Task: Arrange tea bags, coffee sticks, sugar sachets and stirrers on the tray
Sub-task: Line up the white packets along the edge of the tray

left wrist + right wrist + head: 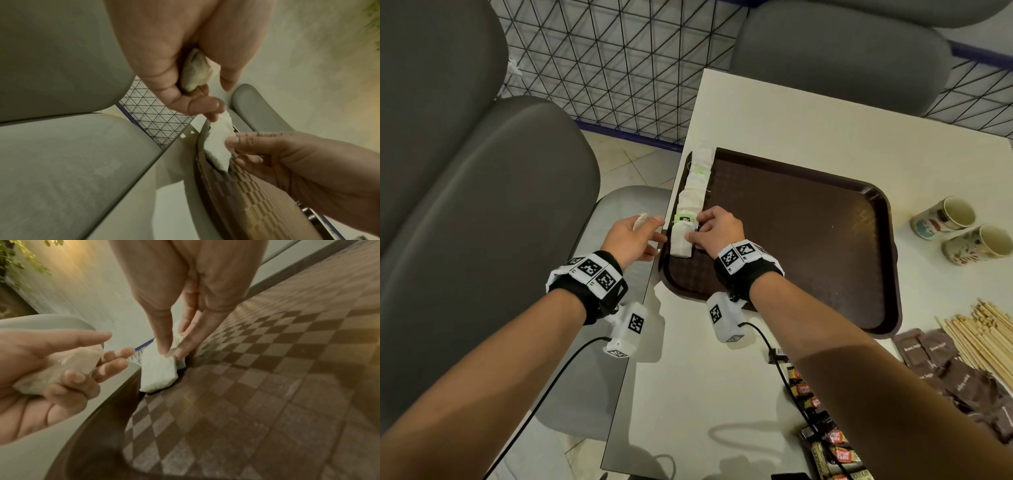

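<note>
A dark brown tray [808, 240] lies on the white table [808, 120]. A row of white tea bags [697, 178] runs along its left rim. My right hand [698, 228] pinches the nearest tea bag [680, 244] of that row between thumb and fingers; the bag leans against the rim. In the right wrist view the thumb and forefinger meet on this tea bag's [159, 371] upper corner. Just left of the tray, my left hand [650, 236] holds another tea bag [641, 221] tucked against the palm under curled fingers. The left wrist view shows that held tea bag [195, 73].
Two paper cups [945, 217] lie on their sides right of the tray. Wooden stirrers [983, 339], brown sugar sachets [941, 356] and coffee sticks [828, 438] lie at the table's near right. Grey chairs [482, 205] and a wire mesh panel [619, 68] stand to the left.
</note>
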`<state>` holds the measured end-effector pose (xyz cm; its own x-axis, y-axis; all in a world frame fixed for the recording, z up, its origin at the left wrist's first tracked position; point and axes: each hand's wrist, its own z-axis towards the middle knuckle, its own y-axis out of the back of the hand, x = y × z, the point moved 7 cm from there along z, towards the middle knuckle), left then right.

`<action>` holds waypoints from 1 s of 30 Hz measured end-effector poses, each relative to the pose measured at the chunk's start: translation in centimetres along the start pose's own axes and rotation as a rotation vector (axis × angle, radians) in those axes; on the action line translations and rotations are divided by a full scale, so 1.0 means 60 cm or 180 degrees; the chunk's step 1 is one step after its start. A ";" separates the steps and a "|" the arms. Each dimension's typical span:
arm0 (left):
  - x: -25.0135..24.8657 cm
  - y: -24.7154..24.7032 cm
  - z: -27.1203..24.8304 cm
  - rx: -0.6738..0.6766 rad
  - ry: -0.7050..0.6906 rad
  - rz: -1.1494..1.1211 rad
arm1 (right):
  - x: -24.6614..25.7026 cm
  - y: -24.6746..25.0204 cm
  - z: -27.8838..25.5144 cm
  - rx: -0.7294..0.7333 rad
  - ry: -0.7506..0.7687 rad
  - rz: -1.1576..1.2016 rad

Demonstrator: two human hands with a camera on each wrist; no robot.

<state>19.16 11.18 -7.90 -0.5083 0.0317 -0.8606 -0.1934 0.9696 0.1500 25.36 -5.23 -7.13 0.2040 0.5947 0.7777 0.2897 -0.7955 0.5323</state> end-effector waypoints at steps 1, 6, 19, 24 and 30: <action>-0.001 -0.003 -0.001 0.0041 0.0022 -0.0076 | 0.004 0.005 -0.001 -0.0064 0.0043 -0.0106; -0.024 -0.025 -0.022 0.0289 0.0177 -0.0535 | 0.048 0.015 -0.010 -0.0245 0.0578 -0.0203; -0.025 -0.037 -0.032 0.0464 0.0002 -0.0365 | 0.067 -0.020 -0.021 0.0879 0.0742 0.0015; -0.028 -0.015 -0.028 0.0173 -0.0719 0.0286 | 0.049 -0.015 -0.018 0.0884 0.0632 -0.0153; -0.017 -0.003 -0.016 -0.0006 -0.0702 0.0849 | 0.027 -0.016 -0.022 0.0925 0.0356 0.0018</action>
<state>18.93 10.73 -6.60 -0.3476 0.3359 -0.8754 -0.0797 0.9197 0.3846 24.16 -3.65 -5.92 0.1068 0.5608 0.8210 0.5473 -0.7225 0.4224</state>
